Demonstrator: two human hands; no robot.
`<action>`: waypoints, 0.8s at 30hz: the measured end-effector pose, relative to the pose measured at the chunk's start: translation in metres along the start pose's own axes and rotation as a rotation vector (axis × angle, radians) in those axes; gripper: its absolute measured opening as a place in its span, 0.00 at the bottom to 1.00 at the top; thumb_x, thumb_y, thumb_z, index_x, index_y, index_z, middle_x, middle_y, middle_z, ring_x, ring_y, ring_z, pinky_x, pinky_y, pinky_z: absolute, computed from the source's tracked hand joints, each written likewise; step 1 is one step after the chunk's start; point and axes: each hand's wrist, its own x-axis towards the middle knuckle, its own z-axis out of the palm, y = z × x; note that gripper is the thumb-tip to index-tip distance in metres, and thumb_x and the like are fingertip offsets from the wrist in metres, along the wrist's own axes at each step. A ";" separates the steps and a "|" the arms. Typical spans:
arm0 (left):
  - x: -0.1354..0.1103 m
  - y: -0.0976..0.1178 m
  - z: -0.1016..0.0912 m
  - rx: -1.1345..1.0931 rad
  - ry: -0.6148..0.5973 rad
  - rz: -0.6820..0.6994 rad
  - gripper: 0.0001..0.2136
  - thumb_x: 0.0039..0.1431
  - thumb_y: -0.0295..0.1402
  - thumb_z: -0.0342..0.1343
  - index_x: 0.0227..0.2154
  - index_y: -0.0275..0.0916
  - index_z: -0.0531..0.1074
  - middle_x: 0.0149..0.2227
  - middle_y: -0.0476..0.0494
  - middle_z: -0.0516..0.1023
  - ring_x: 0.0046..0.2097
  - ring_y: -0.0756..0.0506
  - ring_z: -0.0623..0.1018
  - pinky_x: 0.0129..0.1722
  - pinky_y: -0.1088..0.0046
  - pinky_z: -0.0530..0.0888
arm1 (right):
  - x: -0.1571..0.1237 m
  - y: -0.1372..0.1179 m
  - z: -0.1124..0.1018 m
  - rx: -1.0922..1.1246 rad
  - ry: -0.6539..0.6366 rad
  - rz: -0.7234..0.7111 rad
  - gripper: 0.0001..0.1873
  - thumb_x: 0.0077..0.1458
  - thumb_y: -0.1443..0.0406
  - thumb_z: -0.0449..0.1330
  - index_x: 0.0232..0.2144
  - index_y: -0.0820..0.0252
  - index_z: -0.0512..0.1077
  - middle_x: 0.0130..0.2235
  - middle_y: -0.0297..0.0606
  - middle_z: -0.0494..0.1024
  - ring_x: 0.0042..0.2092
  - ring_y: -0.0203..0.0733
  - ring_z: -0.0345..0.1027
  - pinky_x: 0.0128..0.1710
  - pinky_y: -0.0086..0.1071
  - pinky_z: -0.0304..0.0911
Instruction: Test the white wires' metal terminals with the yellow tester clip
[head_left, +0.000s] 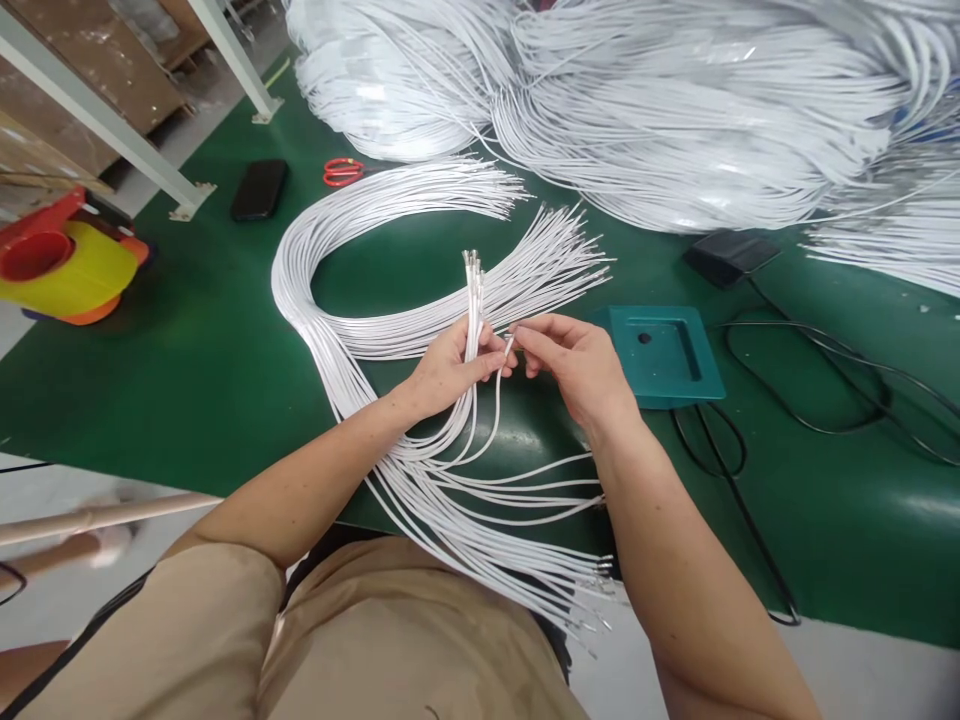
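My left hand (459, 365) is closed round a small bunch of white cables (472, 305), whose metal-tipped ends stick up above the fingers. Between both hands a single white cable (498, 395) curves up, and my right hand (566, 360) pinches it near its metal end. The bunch runs down into a larger bundle of white cables (435, 495) that spreads toward the table's front edge, some ends reaching past it. Behind my hands, the same bundle bends in a loop (296, 270), with two fans of tipped ends pointing right.
Big heaps of white cable (675, 120) fill the back of the green table (202, 400). To the right are a teal tray-like device (664, 392), a black box (731, 258) and black cords (817, 425). Red-handled scissors (343, 172), a black phone (259, 190) and a yellow-and-red tape dispenser (75, 265) lie left.
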 end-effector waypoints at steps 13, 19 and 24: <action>-0.003 0.001 -0.005 0.204 0.025 0.091 0.21 0.58 0.36 0.58 0.55 0.42 0.67 0.33 0.50 0.69 0.33 0.53 0.70 0.37 0.77 0.69 | -0.002 -0.004 0.003 0.140 -0.122 0.211 0.12 0.47 0.67 0.61 0.17 0.59 0.63 0.19 0.28 0.63 0.18 0.28 0.50 0.19 0.28 0.64; -0.001 -0.004 -0.007 0.126 -0.028 0.072 0.23 0.59 0.37 0.57 0.57 0.43 0.66 0.32 0.50 0.67 0.33 0.53 0.70 0.31 0.79 0.68 | -0.002 -0.005 0.000 -0.035 -0.002 0.041 0.12 0.55 0.56 0.58 0.34 0.59 0.73 0.30 0.33 0.73 0.23 0.29 0.59 0.24 0.29 0.69; 0.000 -0.002 -0.005 -0.009 -0.052 0.016 0.21 0.57 0.35 0.60 0.53 0.41 0.69 0.30 0.51 0.67 0.31 0.54 0.70 0.29 0.79 0.68 | -0.002 0.005 0.001 -0.351 -0.027 -0.155 0.08 0.55 0.62 0.58 0.30 0.60 0.73 0.29 0.34 0.76 0.31 0.36 0.68 0.31 0.30 0.67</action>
